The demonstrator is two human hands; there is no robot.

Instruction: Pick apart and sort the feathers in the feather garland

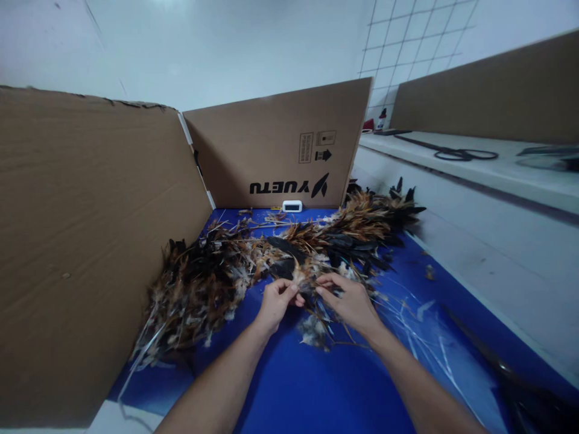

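My left hand point(279, 303) is closed, with thumb and forefinger pinching a feather point(297, 274) that has a tan tip and pale, fluffy down. Facing it, my right hand point(349, 301) has thumb and forefinger curled around the greyish down on the feather's right side. Dark and brown feathers lie right behind and under both hands. A broad black feather point(283, 268) shows just beyond my left fingertips. Below the hands, a tuft of white-grey down point(314, 331) rests on the blue table surface point(316, 392).
A heap of loose feathers point(199, 289) spreads to the left, and bundled feathers point(362, 229) lie back right. Cardboard panels point(280, 144) stand behind and at left. A small white digital display point(292, 206) sits at the back. Scissors point(465, 154) lie on the right-hand ledge point(520, 175).
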